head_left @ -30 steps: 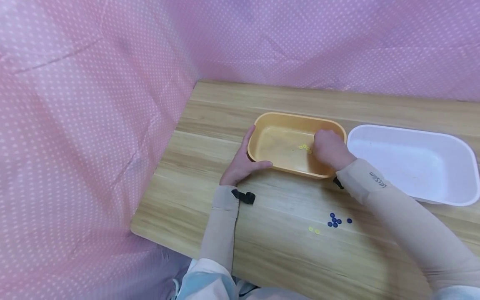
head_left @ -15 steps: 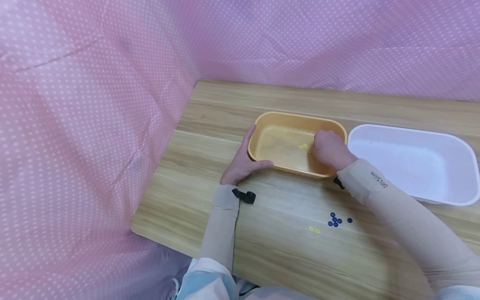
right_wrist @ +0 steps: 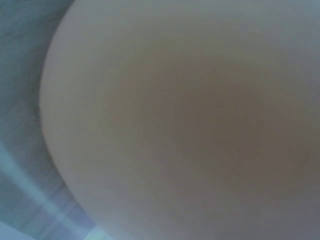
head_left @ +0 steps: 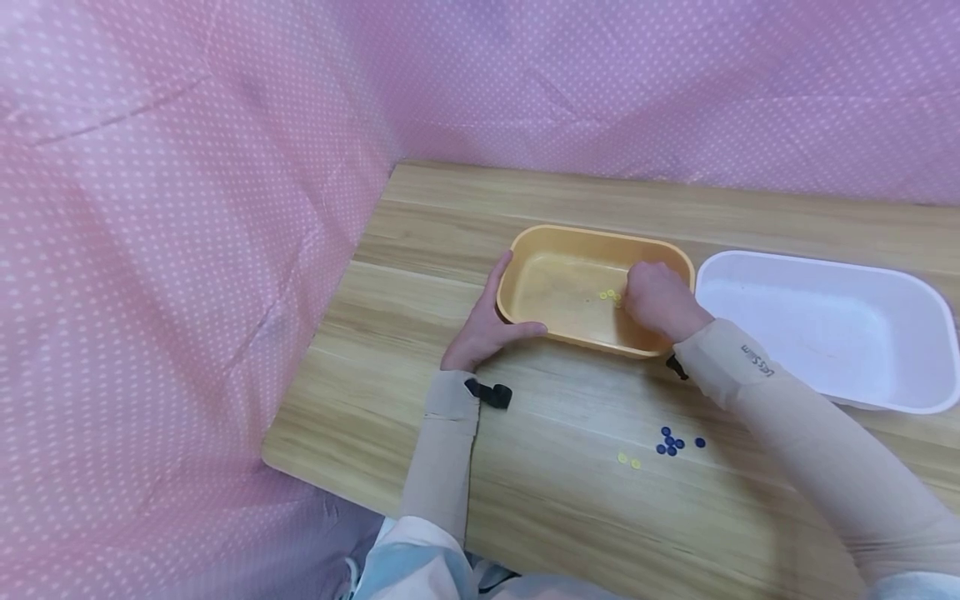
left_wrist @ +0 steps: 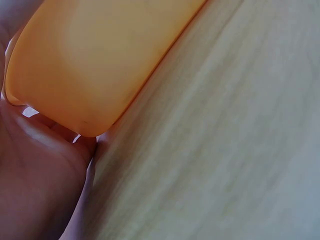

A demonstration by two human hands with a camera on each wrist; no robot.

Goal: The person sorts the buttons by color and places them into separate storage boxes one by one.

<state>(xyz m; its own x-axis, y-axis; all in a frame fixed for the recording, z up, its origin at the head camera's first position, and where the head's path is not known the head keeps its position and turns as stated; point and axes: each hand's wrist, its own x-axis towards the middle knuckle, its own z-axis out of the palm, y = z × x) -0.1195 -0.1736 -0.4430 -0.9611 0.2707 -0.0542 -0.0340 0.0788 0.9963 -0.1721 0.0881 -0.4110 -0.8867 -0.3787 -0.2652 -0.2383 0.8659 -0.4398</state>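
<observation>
An orange plastic basin (head_left: 558, 283) stands on the wooden table. My left hand (head_left: 483, 325) holds its near left corner, thumb along the front and fingers along the left end. In the left wrist view, this hand (left_wrist: 40, 165) cups the basin's end wall (left_wrist: 95, 65). Inside the basin, my right hand (head_left: 660, 298) reaches down at the right end with its fingers bent. Right beside it lie several small yellow buttons (head_left: 611, 294) on the basin floor. Its fingertips are hidden, so I cannot tell what they hold. The right wrist view is mostly a blurred pale surface.
A white basin (head_left: 810, 333) stands close against the orange one's right side. Nearer to me on the table (head_left: 540, 467) lie several dark blue buttons (head_left: 671, 442) and two yellow buttons (head_left: 628, 461). Pink dotted cloth (head_left: 225, 208) hangs behind and to the left.
Almost nothing has moved. My right hand shifts very slightly at the yellow buttons in the basin, covering part of the nearest ones. The left hand keeps its hold.
</observation>
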